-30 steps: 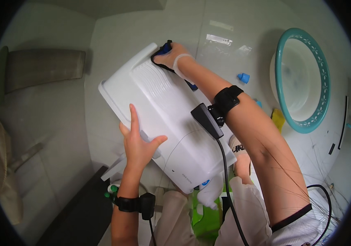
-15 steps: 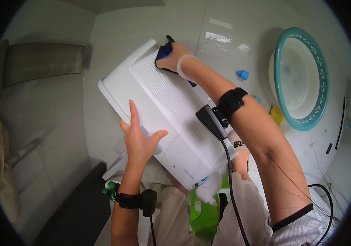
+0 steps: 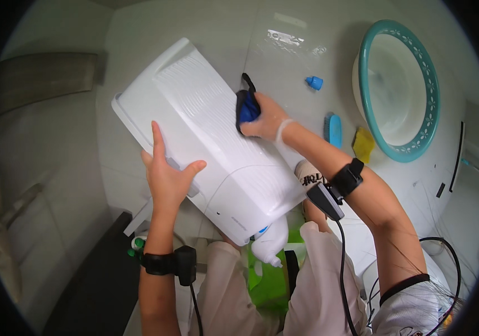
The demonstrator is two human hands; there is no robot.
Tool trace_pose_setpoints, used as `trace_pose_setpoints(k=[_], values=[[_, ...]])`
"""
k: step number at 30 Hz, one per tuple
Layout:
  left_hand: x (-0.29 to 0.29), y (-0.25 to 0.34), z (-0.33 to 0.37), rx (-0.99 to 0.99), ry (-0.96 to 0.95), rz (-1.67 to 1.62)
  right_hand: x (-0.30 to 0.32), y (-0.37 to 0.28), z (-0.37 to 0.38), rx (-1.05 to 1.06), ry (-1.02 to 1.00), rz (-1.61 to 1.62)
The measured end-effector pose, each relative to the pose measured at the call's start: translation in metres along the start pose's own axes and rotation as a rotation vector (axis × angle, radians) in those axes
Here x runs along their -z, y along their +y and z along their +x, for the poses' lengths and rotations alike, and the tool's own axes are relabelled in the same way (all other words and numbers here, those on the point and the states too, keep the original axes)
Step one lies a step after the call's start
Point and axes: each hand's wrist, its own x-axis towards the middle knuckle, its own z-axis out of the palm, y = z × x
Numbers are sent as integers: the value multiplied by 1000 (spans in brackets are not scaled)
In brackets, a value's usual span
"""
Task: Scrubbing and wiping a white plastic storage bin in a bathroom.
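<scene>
Fingers of the right hand (image 3: 266, 119) curl around a dark blue cloth (image 3: 246, 107), pressing it against the upper right edge of a large white plastic appliance cover (image 3: 206, 140). The cloth is bunched, with a black fringe poking up above the knuckles; most of it is buried in the palm, so its full shape cannot be made out. A thin translucent glove seems to cover this hand, its cuff gathered at the wrist.

The left hand (image 3: 167, 176) lies open and flat on the cover's lower left side, fingers spread and thumb out to the right, gripping nothing. Its palm hides a small raised part of the casing beneath it.

The cover sits tilted across the person's lap, its ribbed top face running from upper left to lower right. Its near corner hides most of a white spray bottle (image 3: 270, 246), of which only the rounded body and nozzle show below. Under that lies something bright green (image 3: 267, 280), partly covered by the pale trousers, too hidden to name.

Both forearms carry black wrist straps with small boxes and cables running off the lower edge.

On the pale tiled floor to the right lie a small blue cap (image 3: 314, 83), a blue brush (image 3: 334, 129) and a yellow sponge (image 3: 363, 143), all near a teal-rimmed white basin (image 3: 369, 106). The basin's far side bends toward the dark rim of the picture.
</scene>
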Motion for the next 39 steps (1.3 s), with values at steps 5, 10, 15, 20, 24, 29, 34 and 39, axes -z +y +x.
trace_pose_setpoints(k=[5, 10, 15, 20, 24, 29, 34, 39], values=[[-1, 2, -3, 29, -10, 23, 2, 12, -51, -89, -80, 15], [-2, 3, -4, 61, -31, 24, 0, 32, -86, -138, -134, -170], [-3, -3, -5, 3, 13, 21, 11, 29, -116, -259, -286, -321], [-2, 8, -5, 9, -14, 26, 9, 41, -132, -359, -393, -401], [-6, 4, -4, -37, 13, 7, 9, 37, -136, -386, -369, -368], [-4, 3, -6, -34, 8, 16, 10, 24, -139, -283, -357, -438], [-8, 0, -8, -50, -4, 14, 11, 38, -143, -182, -277, -368], [-4, 2, -4, -67, 2, 6, 10, 40, -124, 28, -64, -219]])
